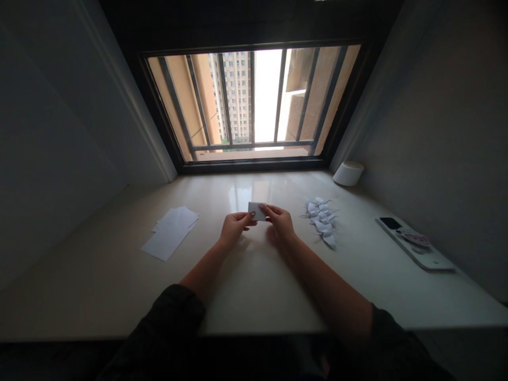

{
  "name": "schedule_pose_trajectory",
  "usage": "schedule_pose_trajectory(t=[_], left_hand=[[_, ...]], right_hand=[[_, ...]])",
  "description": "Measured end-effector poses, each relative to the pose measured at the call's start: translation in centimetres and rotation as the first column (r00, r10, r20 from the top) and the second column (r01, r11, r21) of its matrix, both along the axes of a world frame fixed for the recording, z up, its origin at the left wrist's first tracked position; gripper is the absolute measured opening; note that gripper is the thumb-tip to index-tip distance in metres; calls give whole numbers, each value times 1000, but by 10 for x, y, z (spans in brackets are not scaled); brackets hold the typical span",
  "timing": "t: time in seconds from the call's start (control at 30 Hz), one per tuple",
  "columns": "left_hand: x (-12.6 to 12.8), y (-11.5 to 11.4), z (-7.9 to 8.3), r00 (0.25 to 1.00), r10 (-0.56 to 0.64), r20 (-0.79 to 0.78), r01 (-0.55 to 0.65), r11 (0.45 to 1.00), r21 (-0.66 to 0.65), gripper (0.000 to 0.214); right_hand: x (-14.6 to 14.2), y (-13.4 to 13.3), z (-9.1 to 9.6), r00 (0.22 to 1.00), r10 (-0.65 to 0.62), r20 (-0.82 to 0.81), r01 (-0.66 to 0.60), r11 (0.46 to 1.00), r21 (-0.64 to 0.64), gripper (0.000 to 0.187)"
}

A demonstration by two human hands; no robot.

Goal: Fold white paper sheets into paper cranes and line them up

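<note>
Between my two hands, just above the white sill top, is a small folded square of white paper (257,210). My left hand (235,226) pinches its left side, thumb on the near face. On the other side, my right hand (280,221) grips the right edge with thumb and fingers. To the left lie several loose sheets of white paper (169,235), partly overlapping. Several folded paper cranes (323,214) sit close together to the right of my right hand.
A phone (413,243) in a pale case with a pinkish grip lies at the far right. Near the window's right corner stands a white rounded object (348,173). The barred window (254,166) rises behind the pale sill top (257,296), whose front edge runs close to my forearms.
</note>
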State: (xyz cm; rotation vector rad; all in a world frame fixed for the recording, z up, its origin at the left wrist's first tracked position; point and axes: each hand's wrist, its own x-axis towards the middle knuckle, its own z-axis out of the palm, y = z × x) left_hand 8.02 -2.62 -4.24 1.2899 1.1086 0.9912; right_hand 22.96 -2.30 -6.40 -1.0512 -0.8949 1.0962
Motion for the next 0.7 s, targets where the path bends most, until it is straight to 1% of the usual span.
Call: schedule_pose_trajectory(t=[0.23, 0.43, 0.7], left_hand=[[0, 0, 0, 998, -55, -39, 57, 997, 53, 44], [0, 1, -1, 998, -52, -25, 54, 996, 69, 44], [-2, 1, -4, 984, -171, -46, 173, 985, 29, 46]], right_hand=[[-1, -2, 6, 1000, -7, -10, 7, 1000, -10, 38], [-2, -4, 8, 1000, 1, 21, -2, 1000, 15, 36], [-4, -5, 9, 999, 16, -33, -17, 999, -30, 42]])
